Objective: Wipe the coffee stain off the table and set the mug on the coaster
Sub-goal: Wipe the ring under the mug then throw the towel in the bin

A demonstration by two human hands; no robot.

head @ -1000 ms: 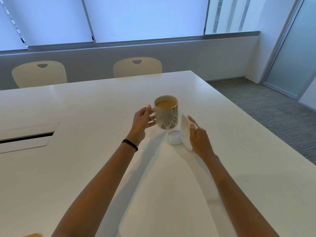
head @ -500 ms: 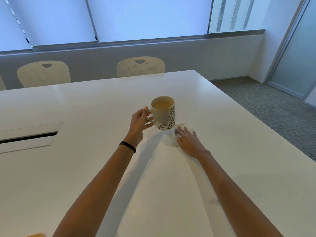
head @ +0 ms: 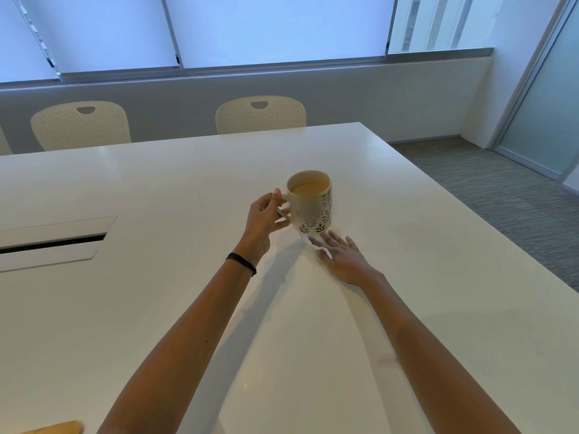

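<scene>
While the wiping is under way, the scene from left to right reads like this:

Possible coaster: a tan, flat object (head: 54,427) shows at the bottom left corner of the white table (head: 156,308), cut off by the frame; it may be the coaster, but this cannot be confirmed. It lies well apart from the mug.

Left hand: the left hand (head: 264,214) is closed around the mug's handle, fingers curled through it, thumb on top.

Mug: the cream mug (head: 311,203) with a leaf pattern is upright and holds pale coffee. Whether its base touches the table or is lifted just clear cannot be told.

Right hand: the right hand (head: 340,256) is spread flat, palm down, pressing a white tissue (head: 316,245) onto the table just in front of the mug's base.

Stain: it is hidden under the tissue and hand, so how much remains cannot be told.

Progress: judging from this, wiping is in hand but not confirmed finished.

Left to do: finish the wipe, then carry the mug to the coaster; the mug is not on it yet.
</scene>
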